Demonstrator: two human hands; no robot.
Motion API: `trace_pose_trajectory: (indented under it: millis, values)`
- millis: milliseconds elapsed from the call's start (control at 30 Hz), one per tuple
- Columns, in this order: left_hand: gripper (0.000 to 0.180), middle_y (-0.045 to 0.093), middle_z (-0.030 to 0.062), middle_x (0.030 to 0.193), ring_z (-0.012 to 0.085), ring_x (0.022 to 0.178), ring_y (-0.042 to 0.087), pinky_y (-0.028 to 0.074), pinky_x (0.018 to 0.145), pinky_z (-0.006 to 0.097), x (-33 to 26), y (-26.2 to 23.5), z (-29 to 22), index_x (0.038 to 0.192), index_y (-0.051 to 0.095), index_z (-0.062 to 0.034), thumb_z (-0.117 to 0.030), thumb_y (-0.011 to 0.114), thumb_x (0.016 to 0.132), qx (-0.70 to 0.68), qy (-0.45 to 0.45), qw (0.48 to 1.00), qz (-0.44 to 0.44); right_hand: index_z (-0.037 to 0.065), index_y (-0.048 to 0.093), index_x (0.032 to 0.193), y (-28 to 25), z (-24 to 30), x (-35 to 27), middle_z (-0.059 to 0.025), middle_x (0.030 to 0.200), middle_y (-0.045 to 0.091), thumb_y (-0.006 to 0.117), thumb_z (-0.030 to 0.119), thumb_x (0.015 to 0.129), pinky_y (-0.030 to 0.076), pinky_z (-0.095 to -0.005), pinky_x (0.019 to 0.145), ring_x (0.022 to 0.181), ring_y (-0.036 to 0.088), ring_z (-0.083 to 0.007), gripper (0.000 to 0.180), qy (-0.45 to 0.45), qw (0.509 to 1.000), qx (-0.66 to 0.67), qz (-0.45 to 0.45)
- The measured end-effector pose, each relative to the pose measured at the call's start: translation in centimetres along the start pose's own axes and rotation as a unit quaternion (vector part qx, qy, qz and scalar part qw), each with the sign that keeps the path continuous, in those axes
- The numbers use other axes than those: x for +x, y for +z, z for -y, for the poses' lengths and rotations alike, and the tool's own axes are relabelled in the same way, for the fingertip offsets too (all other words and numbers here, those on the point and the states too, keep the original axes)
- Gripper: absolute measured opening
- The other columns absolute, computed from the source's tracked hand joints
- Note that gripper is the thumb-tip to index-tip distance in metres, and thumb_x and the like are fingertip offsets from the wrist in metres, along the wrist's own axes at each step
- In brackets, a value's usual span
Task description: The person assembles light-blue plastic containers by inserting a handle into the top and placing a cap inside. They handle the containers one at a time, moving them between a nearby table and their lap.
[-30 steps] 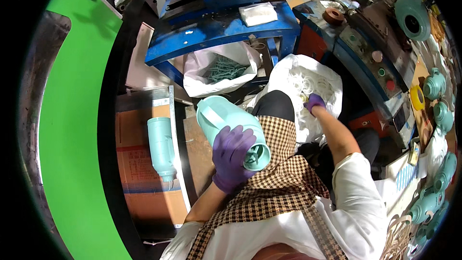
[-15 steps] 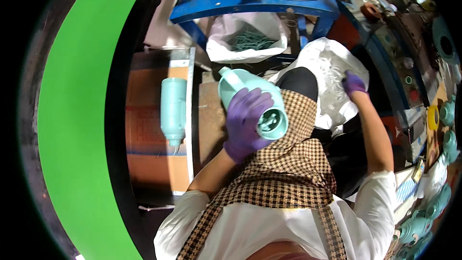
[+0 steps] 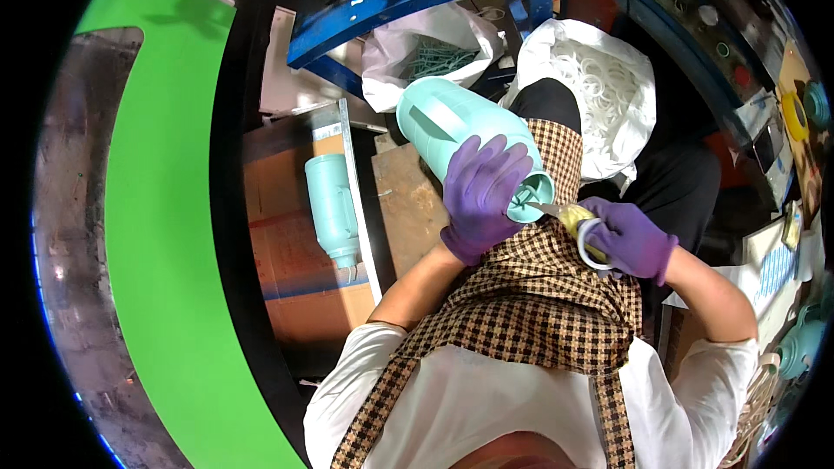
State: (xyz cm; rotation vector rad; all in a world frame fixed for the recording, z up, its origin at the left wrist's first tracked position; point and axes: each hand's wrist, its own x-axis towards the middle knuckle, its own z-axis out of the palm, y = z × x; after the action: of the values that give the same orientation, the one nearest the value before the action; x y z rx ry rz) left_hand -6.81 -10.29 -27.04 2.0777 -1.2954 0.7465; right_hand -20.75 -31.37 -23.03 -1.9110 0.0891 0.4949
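A mint-green flask body (image 3: pixel 465 117) with a side handle lies tilted across my lap, its open end toward me. Purple-gloved, my left hand (image 3: pixel 486 195) wraps over it near that end. Small mint-green pieces (image 3: pixel 526 198) show inside the opening. My right hand (image 3: pixel 632 239), also gloved, grips a yellow-handled tool (image 3: pixel 573 219) with a pointed metal tip, which reaches the flask's rim. A white ring (image 3: pixel 583 250) is held in the same hand, around or beside the tool's handle; I cannot tell which. The fingertips under the tool are partly hidden.
A white sack of white rings (image 3: pixel 599 87) stands beyond my right knee. Another sack (image 3: pixel 434 48) holds thin green pieces under a blue bench (image 3: pixel 417 9). To the left, a second mint-green flask (image 3: pixel 330 208) lies on a cardboard box (image 3: pixel 287 243), beside a green strip (image 3: pixel 169 208).
My right hand has come from the sack of rings to the flask's mouth, now with a white ring and the yellow-handled tool. The flask and left hand sit further right in view.
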Motion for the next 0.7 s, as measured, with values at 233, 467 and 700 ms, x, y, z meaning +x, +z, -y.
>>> trace_pose_trajectory:
  millis: [233,467,700]
  values:
    - [0.029,0.072,0.0053,0.109,0.0275,0.110,0.064,0.042,0.106,0.048,-0.5,0.4,-1.0,0.101,0.069,-0.0103,-0.034,0.069,0.084,0.023,-0.019,0.999,0.014,0.011,0.054,0.112,3.3,-0.9,1.3,-0.0064,0.081,0.063,0.051,0.042,0.100,0.042,-0.0228,0.043,0.054,0.054,-0.0118,0.034,0.143,0.837,0.481,0.220]
    - [0.023,0.072,0.0027,0.108,0.0264,0.110,0.063,0.045,0.102,0.048,-1.6,1.0,-0.2,0.103,0.071,-0.0116,-0.022,0.065,0.084,-0.009,-0.042,0.998,-0.049,0.010,0.058,0.117,6.1,-2.5,3.3,-0.0040,0.084,0.061,0.055,0.039,0.100,0.053,-0.0256,0.061,0.073,0.063,-0.0141,0.034,0.097,0.846,0.488,0.192]
    - [0.032,0.072,0.0037,0.109,0.0254,0.112,0.062,0.041,0.106,0.047,-1.2,1.7,-0.9,0.104,0.070,-0.0116,-0.037,0.070,0.086,0.036,0.064,0.997,0.006,0.005,0.059,0.108,2.8,-3.8,2.3,-0.0067,0.085,0.065,0.057,0.025,0.100,0.056,-0.0288,0.060,0.069,0.066,-0.0152,0.022,0.081,0.937,0.328,0.089]
